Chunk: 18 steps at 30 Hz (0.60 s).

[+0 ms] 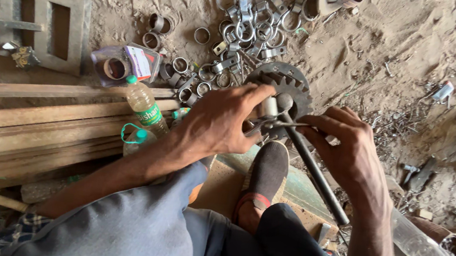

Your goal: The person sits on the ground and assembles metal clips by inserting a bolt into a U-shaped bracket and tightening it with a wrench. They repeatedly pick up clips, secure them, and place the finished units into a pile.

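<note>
Seated metalwork on a sandy workshop floor, seen from the head camera. A small grey metal piece (268,107) stands on a large toothed gear (293,87) that serves as an anvil on the ground, just beyond the person's shoe (266,172). The left hand (220,122) is curled over the piece from the left, its fingers closed about it and pinning it to the gear. The right hand (345,150) is closed around a thin rod-like tool (288,125) lying crosswise, tip toward the piece. A hammer (308,154) with a dark handle leans beside the piece, head uppermost; which hand steadies it cannot be told.

Good practice here, as a judgement: keep the piece seated flat on the gear face, fingertips clear of the contact point, and the thin tool square to the work so that it does not skid off the teeth.

Beyond the gear lies a heap of metal rings and clamps (251,25). To the left are stacked wooden planks (39,124), a plastic bottle (146,107) with a green cap, and a rectangular metal frame (42,24).
</note>
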Tool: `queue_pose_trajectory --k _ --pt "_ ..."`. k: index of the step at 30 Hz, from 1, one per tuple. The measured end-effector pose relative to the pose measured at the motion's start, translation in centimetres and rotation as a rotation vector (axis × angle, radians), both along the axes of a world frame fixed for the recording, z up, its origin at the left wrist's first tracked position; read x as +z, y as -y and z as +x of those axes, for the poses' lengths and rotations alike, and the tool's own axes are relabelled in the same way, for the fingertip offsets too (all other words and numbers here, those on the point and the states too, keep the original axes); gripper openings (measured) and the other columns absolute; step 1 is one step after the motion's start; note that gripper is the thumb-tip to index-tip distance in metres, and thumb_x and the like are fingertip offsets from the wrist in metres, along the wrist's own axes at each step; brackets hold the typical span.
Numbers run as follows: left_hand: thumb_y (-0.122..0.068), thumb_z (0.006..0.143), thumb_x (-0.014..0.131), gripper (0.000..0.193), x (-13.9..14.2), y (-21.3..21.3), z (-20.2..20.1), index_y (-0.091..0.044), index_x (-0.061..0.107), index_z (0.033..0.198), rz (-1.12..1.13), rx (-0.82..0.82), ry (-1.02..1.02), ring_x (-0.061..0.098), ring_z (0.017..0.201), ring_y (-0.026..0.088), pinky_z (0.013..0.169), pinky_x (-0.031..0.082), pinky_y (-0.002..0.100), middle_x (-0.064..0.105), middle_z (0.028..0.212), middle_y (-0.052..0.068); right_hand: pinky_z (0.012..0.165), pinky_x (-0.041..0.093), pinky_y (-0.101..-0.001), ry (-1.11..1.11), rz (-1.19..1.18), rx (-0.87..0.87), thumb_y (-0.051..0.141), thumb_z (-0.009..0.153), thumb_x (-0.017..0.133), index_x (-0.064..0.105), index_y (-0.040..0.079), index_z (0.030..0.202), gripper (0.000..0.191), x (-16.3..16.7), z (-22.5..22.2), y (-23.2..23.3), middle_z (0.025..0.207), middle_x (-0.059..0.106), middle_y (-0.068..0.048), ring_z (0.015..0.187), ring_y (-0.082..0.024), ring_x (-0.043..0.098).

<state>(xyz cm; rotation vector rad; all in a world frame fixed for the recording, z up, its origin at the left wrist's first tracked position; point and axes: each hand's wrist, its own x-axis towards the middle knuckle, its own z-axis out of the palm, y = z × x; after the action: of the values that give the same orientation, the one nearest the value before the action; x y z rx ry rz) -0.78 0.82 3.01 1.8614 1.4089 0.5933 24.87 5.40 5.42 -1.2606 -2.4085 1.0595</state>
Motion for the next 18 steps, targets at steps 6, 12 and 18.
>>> queue_pose_trajectory --k 6,12,18 --pt "-0.019 0.079 0.079 0.045 -0.8 0.0 0.3 -0.003 0.056 0.113 -0.150 -0.148 -0.147 0.068 0.067 0.025 0.060 0.058 0.041 0.068 0.085 0.012 0.069 0.053 -0.0343 0.206 0.105 0.127 0.026 0.088 0.078 0.081 0.010 0.099 0.020 0.3 -0.1 0.1 0.083 0.072 -0.006 0.075 -0.016 0.059" --pt "-0.019 0.075 0.077 0.051 -0.1 1.1 0.2 -0.005 0.053 0.118 -0.234 0.064 0.203 0.070 0.065 0.024 0.061 0.056 0.040 0.069 0.075 0.010 0.069 0.060 -0.0308 0.056 -0.037 0.012 0.024 0.089 0.077 0.078 0.008 0.100 0.019 -0.7 0.2 0.4 0.093 0.076 -0.007 0.080 -0.014 0.070" --pt "-0.017 0.076 0.077 0.046 0.1 1.3 -0.4 -0.007 0.058 0.116 0.002 0.172 0.207 0.071 0.079 0.032 0.071 0.056 0.043 0.069 0.089 0.014 0.060 0.063 -0.0254 -0.025 -0.083 -0.171 0.017 0.091 0.079 0.077 0.005 0.099 0.015 -3.0 -0.6 2.6 0.089 0.075 -0.008 0.072 -0.012 0.072"
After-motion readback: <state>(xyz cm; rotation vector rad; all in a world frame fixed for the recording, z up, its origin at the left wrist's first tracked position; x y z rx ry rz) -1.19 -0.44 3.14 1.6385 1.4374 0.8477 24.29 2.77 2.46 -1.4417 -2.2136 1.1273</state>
